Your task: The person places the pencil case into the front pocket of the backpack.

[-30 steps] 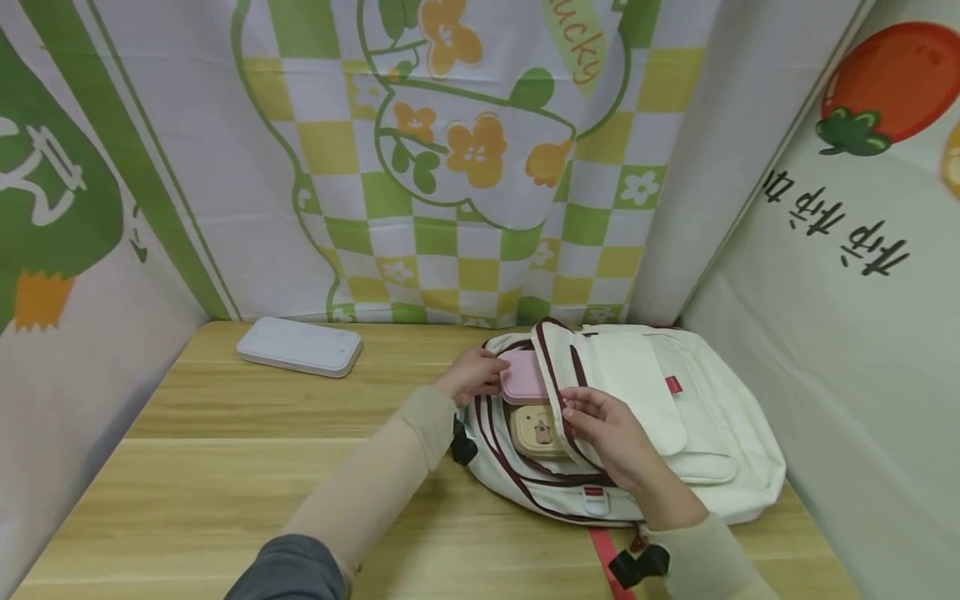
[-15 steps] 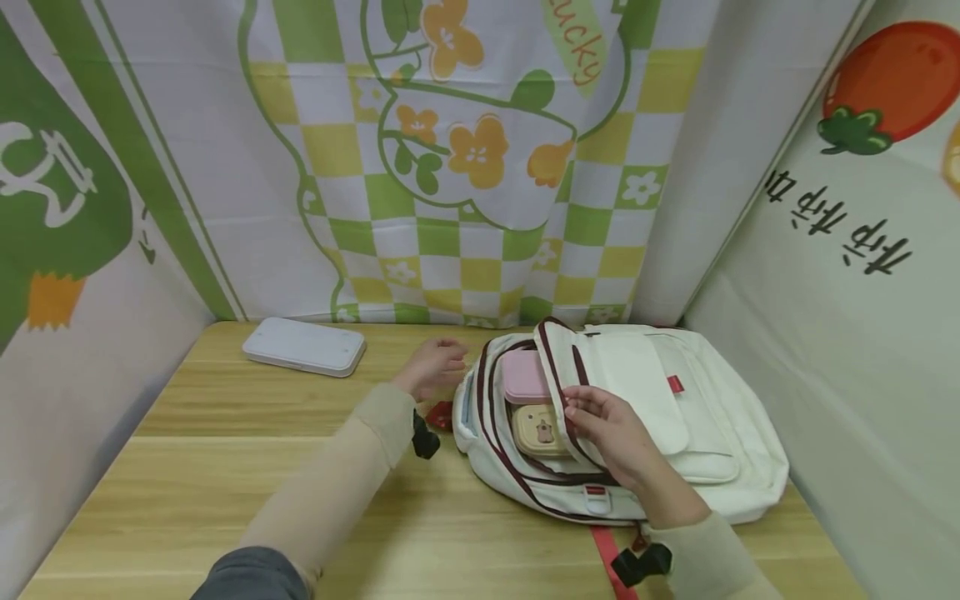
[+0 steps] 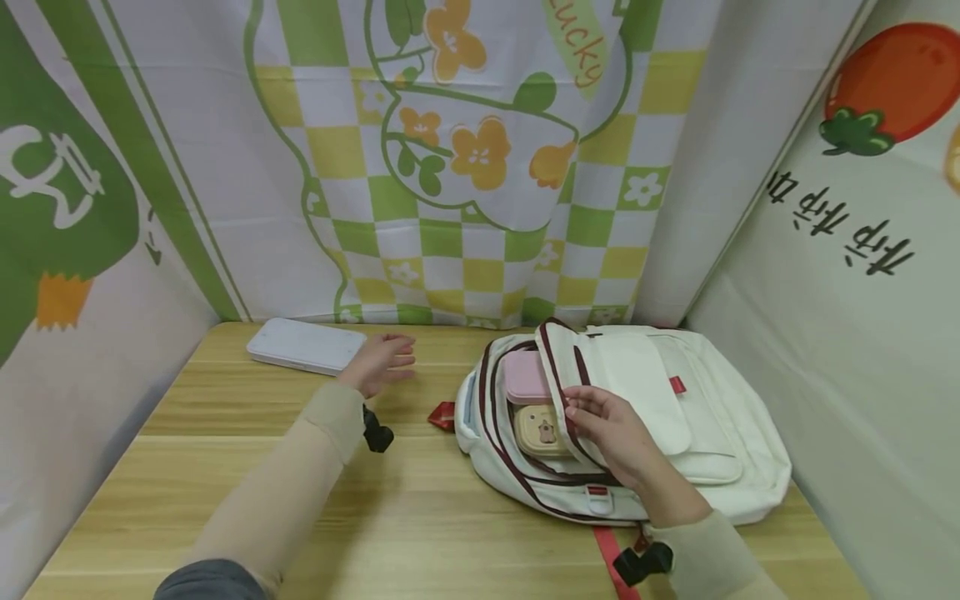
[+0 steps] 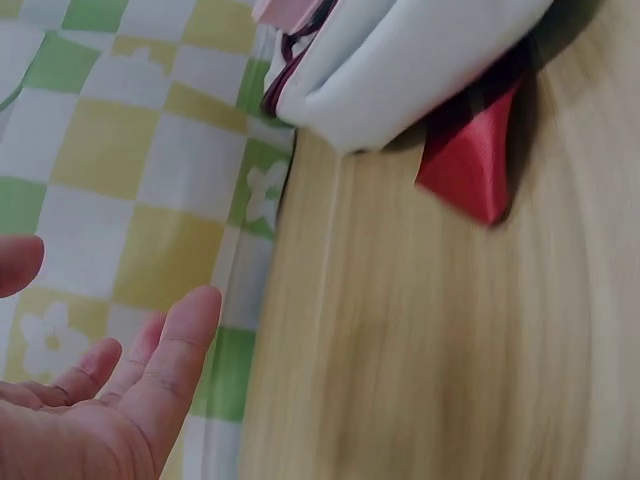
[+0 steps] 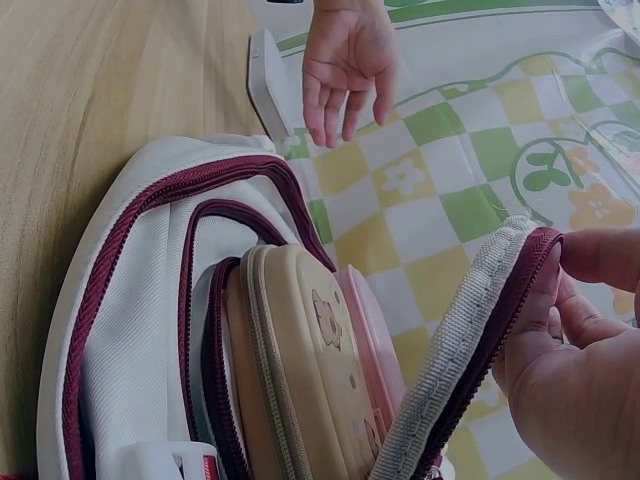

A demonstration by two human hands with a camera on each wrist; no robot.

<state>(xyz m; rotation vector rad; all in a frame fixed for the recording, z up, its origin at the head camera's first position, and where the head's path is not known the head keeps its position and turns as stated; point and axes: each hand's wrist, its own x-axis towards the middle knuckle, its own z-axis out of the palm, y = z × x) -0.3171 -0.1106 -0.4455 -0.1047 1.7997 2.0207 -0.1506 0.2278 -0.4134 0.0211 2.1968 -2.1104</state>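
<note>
On the right of the table lies a white backpack (image 3: pixel 720 417) with dark red zips, its front pocket unzipped. My right hand (image 3: pixel 618 429) pinches the pocket flap's zipped edge (image 5: pixel 500 330) between thumb and fingers, holding it up. Inside the pocket sit a beige zip case (image 5: pixel 310 370) with a small bear picture and a pink case (image 3: pixel 525 375); the flap covers part of both. My left hand (image 3: pixel 378 364) hovers with fingers extended and holds nothing. Just behind it, a white flat box (image 3: pixel 300 343) lies at the table's back left, its right end partly covered by that hand.
A red strap end (image 3: pixel 442 416) sticks out at the backpack's left side, and a longer red strap (image 3: pixel 615 558) hangs at the front. Printed curtains (image 3: pixel 480 267) close off the back and sides of the wooden table (image 3: pixel 420 517).
My left hand has left the pink case in the pocket and moved left across the table to near the white box. The right hand keeps holding the flap.
</note>
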